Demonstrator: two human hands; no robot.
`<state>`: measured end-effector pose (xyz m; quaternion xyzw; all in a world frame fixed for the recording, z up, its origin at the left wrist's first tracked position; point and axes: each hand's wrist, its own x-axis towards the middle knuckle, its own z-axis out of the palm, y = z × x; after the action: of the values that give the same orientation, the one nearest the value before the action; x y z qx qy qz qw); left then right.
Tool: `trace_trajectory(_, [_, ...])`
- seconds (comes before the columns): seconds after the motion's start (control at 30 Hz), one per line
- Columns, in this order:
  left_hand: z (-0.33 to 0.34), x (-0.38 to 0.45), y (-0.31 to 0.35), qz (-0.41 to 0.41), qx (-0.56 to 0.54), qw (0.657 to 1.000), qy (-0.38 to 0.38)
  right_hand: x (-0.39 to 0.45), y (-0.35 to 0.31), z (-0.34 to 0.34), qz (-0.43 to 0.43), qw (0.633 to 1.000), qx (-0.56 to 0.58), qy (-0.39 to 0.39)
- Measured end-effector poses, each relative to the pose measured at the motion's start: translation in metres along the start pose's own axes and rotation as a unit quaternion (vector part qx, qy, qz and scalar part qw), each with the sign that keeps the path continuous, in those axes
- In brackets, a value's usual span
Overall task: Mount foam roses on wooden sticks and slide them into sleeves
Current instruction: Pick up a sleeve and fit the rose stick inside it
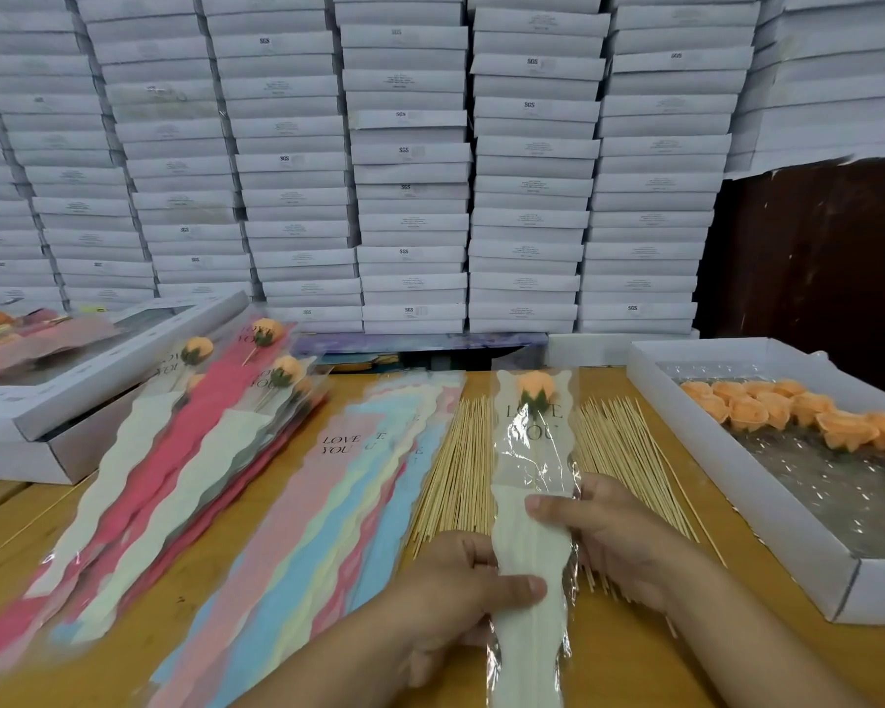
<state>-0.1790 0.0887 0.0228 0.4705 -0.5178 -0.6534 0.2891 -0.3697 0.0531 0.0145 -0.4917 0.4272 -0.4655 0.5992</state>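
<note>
Far left: open white box [98, 370] holding finished wrapped flowers. Next to it, pile of filled sleeves [215, 416] with orange roses at top ends, fanned on wooden table [47, 544]. Then a spread of empty pastel sleeves [328, 482], "LOVE YOU" print. Centre: wooden sticks [461, 462] in a flat heap, partly under the held sleeve [527, 544]. That cream sleeve has an orange foam rose [534, 386] inside at the far end. Left hand [461, 590] pinches sleeve low down, thumb on top; right hand [604, 534] grips its right edge, thumb across front. Right: white tray box [767, 508] with loose orange roses [808, 411]. Behind: wall of stacked white boxes [410, 161]
</note>
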Motion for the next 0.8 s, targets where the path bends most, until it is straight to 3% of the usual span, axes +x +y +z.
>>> trace_trajectory(0.13, [0.001, -0.001, 0.002, 0.001, -0.013, 1.000, 0.005, -0.001, 0.001, 0.001, -0.006, 1.000, 0.000, -0.014])
trace_trajectory(0.5, [-0.005, -0.011, 0.000, -0.052, 0.016, 0.998, -0.037, -0.002, -0.002, 0.003, -0.023, 0.998, 0.029, 0.041])
trace_trajectory(0.67, [-0.015, -0.016, 0.003, -0.041, 0.059, 0.995, -0.069, -0.001, -0.002, 0.001, -0.020, 0.998, 0.042, 0.037])
trace_trajectory(0.8, [-0.032, -0.020, 0.016, -0.006, 0.111, 0.992, -0.053, 0.000, -0.005, 0.001, -0.012, 0.998, 0.060, 0.035])
